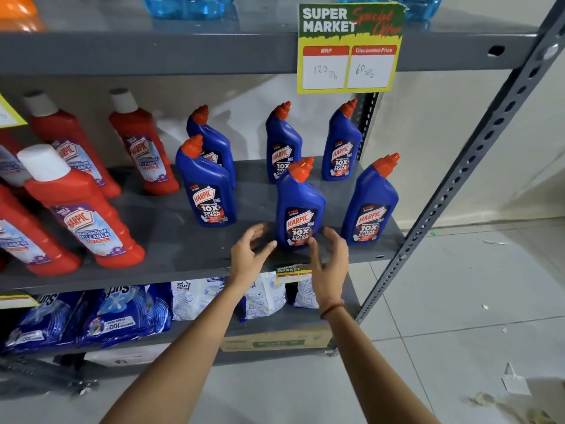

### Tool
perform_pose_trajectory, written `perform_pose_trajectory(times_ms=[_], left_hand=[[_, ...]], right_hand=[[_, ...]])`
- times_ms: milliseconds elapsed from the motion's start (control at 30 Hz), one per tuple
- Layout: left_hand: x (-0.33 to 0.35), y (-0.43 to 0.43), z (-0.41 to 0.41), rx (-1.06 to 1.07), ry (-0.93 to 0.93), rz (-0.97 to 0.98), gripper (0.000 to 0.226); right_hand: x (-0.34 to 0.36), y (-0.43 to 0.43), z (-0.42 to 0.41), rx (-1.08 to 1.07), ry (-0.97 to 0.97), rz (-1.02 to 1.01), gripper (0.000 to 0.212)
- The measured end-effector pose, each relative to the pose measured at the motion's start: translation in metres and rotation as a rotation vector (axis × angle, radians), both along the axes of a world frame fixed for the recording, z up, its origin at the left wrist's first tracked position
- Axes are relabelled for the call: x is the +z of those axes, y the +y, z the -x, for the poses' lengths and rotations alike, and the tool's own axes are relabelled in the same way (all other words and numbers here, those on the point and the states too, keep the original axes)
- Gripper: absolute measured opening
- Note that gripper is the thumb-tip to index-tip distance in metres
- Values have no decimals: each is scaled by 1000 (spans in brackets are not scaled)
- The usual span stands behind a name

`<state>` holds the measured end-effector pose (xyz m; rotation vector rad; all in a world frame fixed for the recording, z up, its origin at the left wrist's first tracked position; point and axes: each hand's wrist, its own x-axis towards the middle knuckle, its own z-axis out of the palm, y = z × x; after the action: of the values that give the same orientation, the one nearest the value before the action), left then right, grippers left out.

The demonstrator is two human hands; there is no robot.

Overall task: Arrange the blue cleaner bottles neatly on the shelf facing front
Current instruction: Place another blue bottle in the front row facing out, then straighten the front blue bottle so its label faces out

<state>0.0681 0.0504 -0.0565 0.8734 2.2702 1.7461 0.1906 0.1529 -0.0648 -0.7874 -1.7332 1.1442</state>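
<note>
Several blue cleaner bottles with red caps stand upright on the grey shelf point(183, 240), labels facing front. The front row holds a left bottle point(208, 185), a middle bottle point(299, 206) and a right bottle point(371, 203). Behind them stand three more: one point(214, 142) partly hidden by the front left bottle, one point(282, 139), and one point(341, 142). My left hand point(249, 255) hovers open just left of the middle front bottle's base. My right hand point(330, 258) is open just right of it, thumb near the label. Neither hand grips it.
Red bathroom cleaner bottles point(82, 209) fill the shelf's left part. A yellow price sign point(348, 47) hangs from the shelf above. Detergent bags point(122, 310) and a cardboard box point(275, 341) lie on the lower shelf. A perforated metal upright point(458, 179) bounds the right side, with tiled floor beyond.
</note>
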Motion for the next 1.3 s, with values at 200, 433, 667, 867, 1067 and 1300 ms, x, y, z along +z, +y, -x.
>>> perform_pose_trajectory(times_ms=[200,433,667,867,1067,1300], left_hand=[[5,-43,34,277,5,-149,26],[8,-74,91,408,-32,17,37],[16,-67,115,169,-278,46,49],[9,-81,106,152,-168,79,53],[-1,-98,77,159,-116,-4,54],[0,-106,57,158,-100,-33,52]], right_hand=[[19,-64,34,233,6,-278,26],[40,-66,111,430,-154,-73,44],[51,-43,157,634,-323,148,67],[41,-50,146,615,-270,175,60],[19,-60,120,553,-243,47,53],[21,-69,103,575,-204,85,49]])
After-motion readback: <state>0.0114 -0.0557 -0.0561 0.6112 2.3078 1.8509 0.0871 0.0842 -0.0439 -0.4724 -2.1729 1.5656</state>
